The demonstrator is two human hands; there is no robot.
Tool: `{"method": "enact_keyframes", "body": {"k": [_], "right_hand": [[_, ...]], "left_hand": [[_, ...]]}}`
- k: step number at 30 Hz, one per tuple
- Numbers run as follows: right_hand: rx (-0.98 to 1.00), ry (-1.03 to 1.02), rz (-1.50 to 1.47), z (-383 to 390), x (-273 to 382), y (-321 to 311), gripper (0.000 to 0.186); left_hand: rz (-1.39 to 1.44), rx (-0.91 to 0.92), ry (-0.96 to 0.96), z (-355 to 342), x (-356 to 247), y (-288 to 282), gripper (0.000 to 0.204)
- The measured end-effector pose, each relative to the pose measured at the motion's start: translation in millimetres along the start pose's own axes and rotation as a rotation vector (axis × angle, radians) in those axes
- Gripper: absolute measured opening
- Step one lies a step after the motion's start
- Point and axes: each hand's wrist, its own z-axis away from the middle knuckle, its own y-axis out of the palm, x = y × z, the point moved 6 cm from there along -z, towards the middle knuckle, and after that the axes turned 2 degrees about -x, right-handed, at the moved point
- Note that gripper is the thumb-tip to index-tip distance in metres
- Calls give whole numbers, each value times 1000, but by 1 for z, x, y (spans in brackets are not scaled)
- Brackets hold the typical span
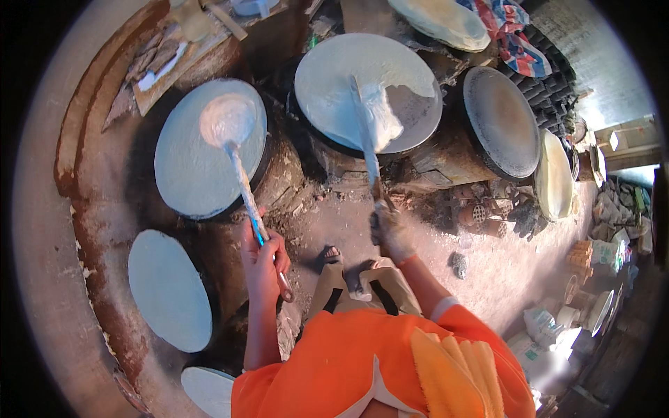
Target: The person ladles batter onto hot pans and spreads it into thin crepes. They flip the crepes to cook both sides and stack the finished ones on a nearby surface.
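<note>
My left hand [265, 256] is closed round the handle of a long ladle [240, 182]. The ladle's round bowl lies over the pale, wet batter [182, 164] that covers a round griddle at the left. In my right hand [390, 231], which wears a greyish glove, is a long flat spatula [364, 129]. Its blade reaches across the far middle griddle [417, 120], beside a bunched white fold of batter [382, 120]. Bare grey metal shows to the right of that fold, while a pale layer covers the rest.
A bare dark griddle [502, 122] stands at the right, with a pale round sheet [555, 175] beside it. Another batter-covered griddle [171, 291] is at the near left. Pale flat rounds [446, 24] lie at the back. Perforated cylindrical briquettes [472, 214] sit on the floor.
</note>
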Motion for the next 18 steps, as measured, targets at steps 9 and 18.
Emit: {"method": "enact_keyframes", "body": {"k": [9, 18], "right_hand": [[54, -138, 159, -18, 90, -36, 30], [85, -559, 1047, -32, 79, -83, 32]], "left_hand": [[-26, -94, 6, 27, -1, 23, 53], [43, 64, -22, 18, -2, 72, 54]]}}
